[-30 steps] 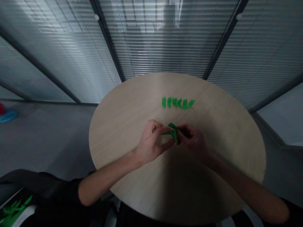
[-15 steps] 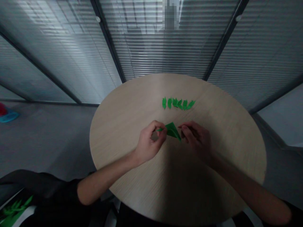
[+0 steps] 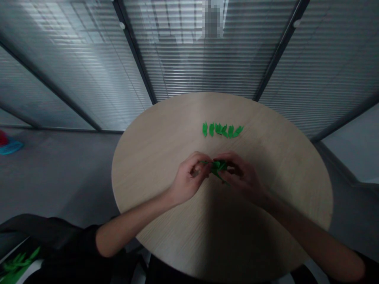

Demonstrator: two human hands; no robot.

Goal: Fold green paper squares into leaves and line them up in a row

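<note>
Pinching green paper, left hand and right hand fingers closed, over round table; blinds beyond.

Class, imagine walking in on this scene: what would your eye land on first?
A neat row of bright green folded paper pieces stands out on the far half of the round pale wood table. Nearer the middle, the left hand and right hand pinch a crumpled green paper fold between them.

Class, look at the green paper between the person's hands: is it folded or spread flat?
Folded: the green paper shows layered, creased points and is pinched between the left hand and right hand.
</note>
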